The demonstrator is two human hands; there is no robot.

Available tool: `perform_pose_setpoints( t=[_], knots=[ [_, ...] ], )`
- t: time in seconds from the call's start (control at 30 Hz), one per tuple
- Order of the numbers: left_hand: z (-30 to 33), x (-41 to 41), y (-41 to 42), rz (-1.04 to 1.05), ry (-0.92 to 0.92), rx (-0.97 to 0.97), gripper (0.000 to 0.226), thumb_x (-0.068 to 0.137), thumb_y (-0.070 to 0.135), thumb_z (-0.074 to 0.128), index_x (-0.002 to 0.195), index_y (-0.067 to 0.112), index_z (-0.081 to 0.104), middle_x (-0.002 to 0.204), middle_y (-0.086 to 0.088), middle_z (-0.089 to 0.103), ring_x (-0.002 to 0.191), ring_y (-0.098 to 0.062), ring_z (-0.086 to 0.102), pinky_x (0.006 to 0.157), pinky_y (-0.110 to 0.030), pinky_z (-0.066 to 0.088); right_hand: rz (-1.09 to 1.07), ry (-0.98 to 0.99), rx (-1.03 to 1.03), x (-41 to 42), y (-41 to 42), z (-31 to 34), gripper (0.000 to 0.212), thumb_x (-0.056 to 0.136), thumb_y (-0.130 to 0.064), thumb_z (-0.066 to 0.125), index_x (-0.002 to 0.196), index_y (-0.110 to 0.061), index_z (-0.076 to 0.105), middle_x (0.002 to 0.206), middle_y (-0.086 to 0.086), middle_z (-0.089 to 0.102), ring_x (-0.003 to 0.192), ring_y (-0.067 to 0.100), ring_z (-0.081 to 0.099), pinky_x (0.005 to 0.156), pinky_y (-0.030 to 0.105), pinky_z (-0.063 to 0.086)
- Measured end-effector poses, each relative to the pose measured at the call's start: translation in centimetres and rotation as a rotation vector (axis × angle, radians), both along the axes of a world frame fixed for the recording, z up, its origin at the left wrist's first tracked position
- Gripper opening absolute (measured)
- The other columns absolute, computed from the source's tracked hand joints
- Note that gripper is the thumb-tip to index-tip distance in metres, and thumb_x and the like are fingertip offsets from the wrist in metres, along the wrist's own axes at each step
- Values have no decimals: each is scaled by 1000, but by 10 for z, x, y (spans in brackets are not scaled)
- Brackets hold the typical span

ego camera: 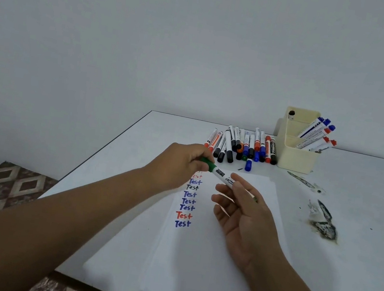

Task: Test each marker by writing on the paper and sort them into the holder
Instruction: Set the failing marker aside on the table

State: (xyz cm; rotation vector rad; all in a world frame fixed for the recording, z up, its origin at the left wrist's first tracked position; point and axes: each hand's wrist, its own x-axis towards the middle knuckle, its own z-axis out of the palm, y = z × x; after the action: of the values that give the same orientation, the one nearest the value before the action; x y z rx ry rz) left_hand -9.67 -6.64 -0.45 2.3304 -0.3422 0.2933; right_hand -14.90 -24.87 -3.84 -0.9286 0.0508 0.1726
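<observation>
- Marker in hand: green marker [221, 175], white barrel with a green cap, held in the air above the paper [192, 259], off the sheet.
- Long axis runs from far-left to near-right. Capped end points far-left into the left hand [183, 163]; tail end lies near-right across the right hand [245, 215].
- Left hand: fingers and thumb curled round the green cap, pinching it. Knuckles up, forearm coming in from the near left.
- Right hand: palm up, fingers loosely bent, barrel lying across the fingertips with the thumb over it. A light pinch, as far as can be told; the tail end is partly hidden behind the fingers.
- Both hands are on the marker, one at each end, so neither needs to reach. Judgement: the cap comes off by pulling along the barrel's axis, left hand drawing far-left while the right steadies the barrel.
- Writing space: column of "Test" marks [187, 200] in blue, black and red sits just under and near the left hand; bare paper lies below the last blue mark, nearer the person.
- Untested pile of markers [244, 146] lies on the tabletop [359, 249] beyond the paper, just left of the holder [295, 157].
- Holder stands far-right of both hands, nearer the right hand; blue and red markers lean in its front compartments, one black-capped marker in the back one.
- Dark ink stains [322, 223] on the tabletop right of the paper.
</observation>
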Motion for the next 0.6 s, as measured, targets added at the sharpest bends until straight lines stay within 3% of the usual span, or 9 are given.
perform_pose_setpoints(
  t=[0.13, 0.3, 0.4, 0.5, 0.57, 0.6],
  knots=[
    [7, -4, -7, 28, -26, 29, 22, 96, 15, 64, 97, 37, 67, 91, 7, 72, 81, -17, 64, 74, -31, 51, 0, -25, -2, -2, -1, 0, 22, 103, -19, 55, 120, -19, 69, 104, 16, 75, 79, 26, 70, 66, 36, 55],
    [20, -1, -18, 4, -20, 89, 14, 95, 15, 67, 100, 26, 72, 96, 9, 73, 86, -14, 68, 81, -37, 55, -15, 1, 50, -4, -3, 0, 22, 102, -20, 56, 119, -21, 71, 103, 14, 75, 78, 25, 70, 68, 38, 54],
    [14, 1, -17, -9, 30, 113, 19, 96, 20, 66, 113, 28, 66, 108, 6, 73, 92, -14, 69, 83, -38, 57, -12, 39, 83, -3, -4, 1, 22, 102, -19, 58, 118, -18, 73, 97, 13, 75, 76, 23, 69, 66, 35, 54],
    [-5, -2, -14, 12, 180, 56, 69, 87, 45, 74, 145, 39, 37, 128, 10, 65, 104, -11, 63, 80, -25, 53, -22, 75, 115, -3, -5, 3, 21, 101, -17, 59, 114, -15, 75, 97, 16, 74, 77, 23, 70, 68, 34, 58],
    [-22, -2, -9, 31, 277, 143, 105, 74, 64, 76, 155, 40, 14, 134, 17, 56, 115, -9, 57, 89, -27, 49, -27, 84, 160, -4, -6, 4, 21, 100, -16, 60, 114, -11, 74, 100, 19, 75, 80, 25, 72, 71, 34, 61],
    [-31, -1, -5, 43, 272, 236, 108, 73, 70, 73, 157, 38, 14, 141, 17, 52, 122, -9, 53, 98, -31, 46, -34, 81, 165, -5, -7, 4, 22, 100, -15, 59, 115, -9, 73, 102, 20, 75, 82, 26, 73, 72, 34, 61]
  ],
)
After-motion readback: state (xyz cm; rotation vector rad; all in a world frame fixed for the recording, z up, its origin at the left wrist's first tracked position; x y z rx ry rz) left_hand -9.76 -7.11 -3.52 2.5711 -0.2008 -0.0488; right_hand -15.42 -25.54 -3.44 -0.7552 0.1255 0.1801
